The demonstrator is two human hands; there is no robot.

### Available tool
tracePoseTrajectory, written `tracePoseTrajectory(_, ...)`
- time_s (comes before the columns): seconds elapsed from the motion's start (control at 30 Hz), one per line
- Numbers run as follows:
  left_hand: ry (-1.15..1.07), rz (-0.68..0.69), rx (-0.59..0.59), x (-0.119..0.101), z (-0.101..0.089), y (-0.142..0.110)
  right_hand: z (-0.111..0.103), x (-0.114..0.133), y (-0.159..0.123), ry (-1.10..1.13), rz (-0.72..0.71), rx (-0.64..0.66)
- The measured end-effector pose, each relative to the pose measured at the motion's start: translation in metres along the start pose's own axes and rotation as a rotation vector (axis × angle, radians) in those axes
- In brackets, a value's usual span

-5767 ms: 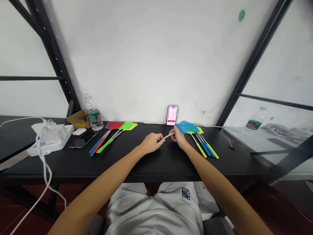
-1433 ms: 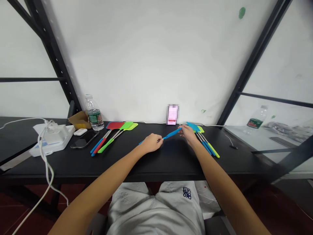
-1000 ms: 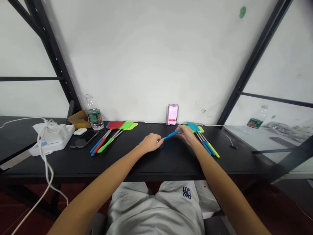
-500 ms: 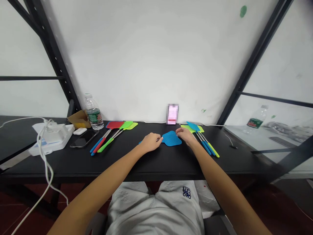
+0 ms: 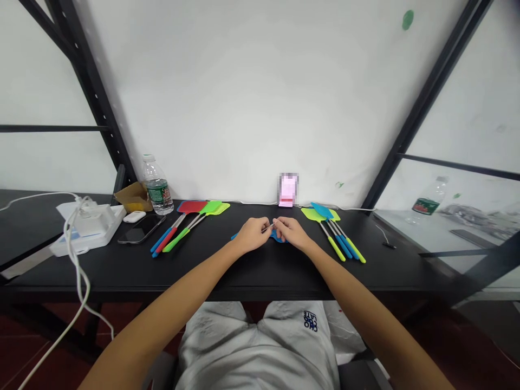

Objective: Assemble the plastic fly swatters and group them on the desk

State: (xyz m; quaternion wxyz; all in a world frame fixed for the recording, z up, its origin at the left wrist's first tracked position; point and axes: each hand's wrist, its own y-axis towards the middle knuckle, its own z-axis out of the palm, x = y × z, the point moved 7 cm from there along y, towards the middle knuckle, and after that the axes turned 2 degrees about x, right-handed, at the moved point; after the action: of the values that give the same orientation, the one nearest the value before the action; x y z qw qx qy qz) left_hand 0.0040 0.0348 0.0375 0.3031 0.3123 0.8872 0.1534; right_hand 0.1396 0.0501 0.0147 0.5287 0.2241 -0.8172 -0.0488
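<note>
Between my two hands, over the middle of the black table, is a blue fly swatter (image 5: 280,237). My left hand (image 5: 252,235) is closed around its metal shaft. The fingers of my right hand (image 5: 291,232) pinch the shaft close to my left fingertips, and that hand covers most of the blue head. A bit of the blue handle shows left of my left hand. To the right lie several fly swatters (image 5: 339,241) with yellow-green and blue heads. On the left, another fan of fly swatters (image 5: 179,230) has red, blue and green parts.
On the left of the table (image 5: 195,276) stand a water bottle (image 5: 158,187), an open cardboard box (image 5: 134,197), a dark phone (image 5: 141,229) and a white charger with cables (image 5: 95,218). A blurred lit phone (image 5: 288,189) leans on the wall. A short black cable end (image 5: 389,245) lies at right.
My right hand has moved left from the far edge of the blue swatter's head to its shaft, beside my left hand. My left hand has stayed nearly in place.
</note>
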Motion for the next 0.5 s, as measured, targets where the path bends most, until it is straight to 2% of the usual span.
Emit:
tracePoseTrajectory(0.1, -0.034, 0.016, 0.027, -0.001, 0.004, -0.001, 0.011, 0.001, 0.000, 0.043, -0.019, 0.091)
tracePoseTrajectory(0.2, -0.027, 0.019, 0.033, -0.001, 0.005, -0.001, 0.006, -0.005, 0.002, 0.061, 0.006, 0.058)
tracePoseTrajectory(0.33, 0.042, -0.027, 0.024, 0.005, -0.001, 0.001, -0.021, -0.015, 0.008, 0.047, 0.060, -0.159)
tracePoseTrajectory(0.5, 0.127, -0.065, -0.011, 0.014, -0.011, 0.005, -0.073, -0.032, 0.006, 0.132, 0.124, -0.488)
